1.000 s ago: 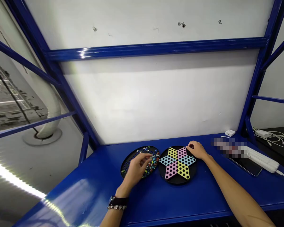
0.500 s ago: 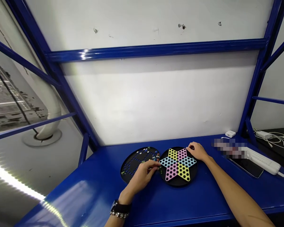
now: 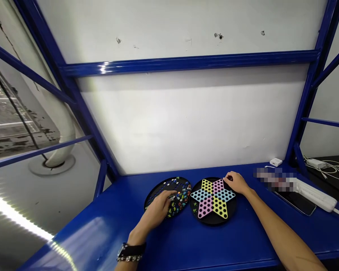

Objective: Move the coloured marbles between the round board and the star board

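A round black Chinese checkers board [image 3: 213, 223] has a star of yellow, pink and blue points with holes. A few greenish marbles [image 3: 194, 207] lie in its left rim area. Beside it is a second round black tray [image 3: 151, 194], where many coloured glass marbles [image 3: 183, 197] are bunched on the right side. My left hand [image 3: 156, 210] reaches over this tray, index finger and thumb apart above the marbles; its other fingers are hidden. My right hand [image 3: 237, 183] has its fingers curled against the upper right rim of the star board.
Both trays stand on a blue tabletop [image 3: 169, 244] before a white wall [image 3: 186, 120] framed by blue bars. At the right lie a dark phone [image 3: 296, 201], a white power strip [image 3: 318, 195] and a small white charger [image 3: 276, 162].
My left hand has moved left, from the star board's left edge to over the marble tray, its finger and thumb parting. My right hand stays at the board's rim. The view shifted slightly.
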{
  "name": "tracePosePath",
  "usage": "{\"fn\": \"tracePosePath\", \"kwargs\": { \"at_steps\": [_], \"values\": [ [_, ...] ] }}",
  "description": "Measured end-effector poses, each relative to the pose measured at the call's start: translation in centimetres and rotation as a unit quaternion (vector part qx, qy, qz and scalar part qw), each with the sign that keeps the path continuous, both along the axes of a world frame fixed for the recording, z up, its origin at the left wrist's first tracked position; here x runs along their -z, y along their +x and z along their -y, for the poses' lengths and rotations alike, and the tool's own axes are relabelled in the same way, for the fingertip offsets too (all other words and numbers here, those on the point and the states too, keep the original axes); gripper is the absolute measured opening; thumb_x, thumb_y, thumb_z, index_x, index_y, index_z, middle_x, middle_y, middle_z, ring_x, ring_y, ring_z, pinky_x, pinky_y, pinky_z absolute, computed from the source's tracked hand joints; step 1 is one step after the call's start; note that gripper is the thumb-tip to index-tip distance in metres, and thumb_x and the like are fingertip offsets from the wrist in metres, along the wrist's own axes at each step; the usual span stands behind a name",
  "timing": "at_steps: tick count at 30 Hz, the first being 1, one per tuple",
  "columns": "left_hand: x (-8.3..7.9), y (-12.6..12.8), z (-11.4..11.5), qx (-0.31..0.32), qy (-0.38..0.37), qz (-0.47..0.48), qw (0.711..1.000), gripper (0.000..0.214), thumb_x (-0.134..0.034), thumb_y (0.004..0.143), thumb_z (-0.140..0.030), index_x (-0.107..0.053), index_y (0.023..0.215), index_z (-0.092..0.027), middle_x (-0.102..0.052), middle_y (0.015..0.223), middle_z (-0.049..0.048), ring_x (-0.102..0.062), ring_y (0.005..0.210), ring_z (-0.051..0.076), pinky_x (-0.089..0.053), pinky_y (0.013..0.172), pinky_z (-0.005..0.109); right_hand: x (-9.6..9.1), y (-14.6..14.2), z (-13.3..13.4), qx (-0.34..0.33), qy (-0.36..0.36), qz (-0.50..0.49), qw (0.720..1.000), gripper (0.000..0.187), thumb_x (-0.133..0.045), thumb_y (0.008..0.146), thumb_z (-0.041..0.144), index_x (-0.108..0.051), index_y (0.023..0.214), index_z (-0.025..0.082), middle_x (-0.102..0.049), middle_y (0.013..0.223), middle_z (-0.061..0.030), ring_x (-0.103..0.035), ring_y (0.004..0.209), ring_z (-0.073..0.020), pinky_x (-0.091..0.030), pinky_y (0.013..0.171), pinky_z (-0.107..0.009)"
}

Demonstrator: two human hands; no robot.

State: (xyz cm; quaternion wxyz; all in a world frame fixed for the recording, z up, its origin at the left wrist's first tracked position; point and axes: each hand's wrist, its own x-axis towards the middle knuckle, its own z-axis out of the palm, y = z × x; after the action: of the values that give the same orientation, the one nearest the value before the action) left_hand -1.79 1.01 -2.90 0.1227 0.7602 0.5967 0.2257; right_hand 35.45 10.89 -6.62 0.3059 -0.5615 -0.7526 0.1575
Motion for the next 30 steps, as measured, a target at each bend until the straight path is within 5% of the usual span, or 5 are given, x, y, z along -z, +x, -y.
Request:
{"fn": "tracePosePath", "kwargs": {
  "at_steps": [4,11,17,22,30],
  "values": [
    [-0.1,-0.5,-0.3,-0.051,0.053,-0.008,0.997,0.046,-0.032,0.089,-0.025,-0.058,0.127,-0.022,-0.061,0.13,0.0059,-0.056,0.12,0.023,-0.045,0.103,0.037,0.1,0.0,0.0,0.001,0.004,0.0,1.0,0.025,-0.052,0.087,0.04,-0.06,0.071,0.022,-0.066,0.082,-0.0031,-0.058,0.077,-0.0169,-0.041,0.069,-0.027],
    [1.1,0.0,-0.8,-0.031,0.01,-0.061,0.998,0.043,-0.034,0.089,-0.028,-0.07,0.114,-0.026,-0.065,0.127,0.0039,-0.059,0.114,0.026,-0.043,0.103,0.04,0.2,0.1,-0.1,0.0,0.003,0.006,1.0,0.027,-0.051,0.087,0.041,-0.061,0.072,0.022,-0.066,0.083,-0.0029,-0.058,0.077,-0.0169,-0.041,0.069,-0.028],
    [-0.5,0.1,0.2,-0.049,-0.006,-0.035,0.998,0.032,-0.043,0.087,-0.035,-0.073,0.096,-0.03,-0.07,0.109,0.001,-0.064,0.1,0.023,-0.049,0.088,0.033,0.2,0.2,-0.2,0.001,0.0,0.01,1.0,0.028,-0.05,0.087,0.042,-0.061,0.071,0.022,-0.066,0.081,-0.0028,-0.058,0.073,-0.0166,-0.041,0.068,-0.028],
    [-1.5,-0.5,0.5,-0.093,0.002,-0.029,0.995,0.035,-0.043,0.088,-0.046,-0.072,0.099,-0.031,-0.071,0.103,0.0008,-0.065,0.088,0.021,-0.049,0.074,0.029,0.2,0.1,-0.2,-0.002,0.001,0.006,1.0,0.028,-0.05,0.087,0.043,-0.062,0.071,0.022,-0.066,0.082,-0.0031,-0.059,0.075,-0.0168,-0.041,0.069,-0.028],
    [-1.9,-0.8,0.9,-0.029,-0.087,-0.047,0.995,0.028,-0.054,0.082,-0.046,-0.075,0.093,-0.032,-0.074,0.092,0.0,-0.066,0.083,0.022,-0.046,0.07,0.027,0.1,0.0,-0.2,0.0,0.0,0.012,1.0,0.028,-0.05,0.087,0.043,-0.062,0.072,0.022,-0.065,0.082,-0.0031,-0.058,0.075,-0.0168,-0.04,0.069,-0.027]
  ]
}}
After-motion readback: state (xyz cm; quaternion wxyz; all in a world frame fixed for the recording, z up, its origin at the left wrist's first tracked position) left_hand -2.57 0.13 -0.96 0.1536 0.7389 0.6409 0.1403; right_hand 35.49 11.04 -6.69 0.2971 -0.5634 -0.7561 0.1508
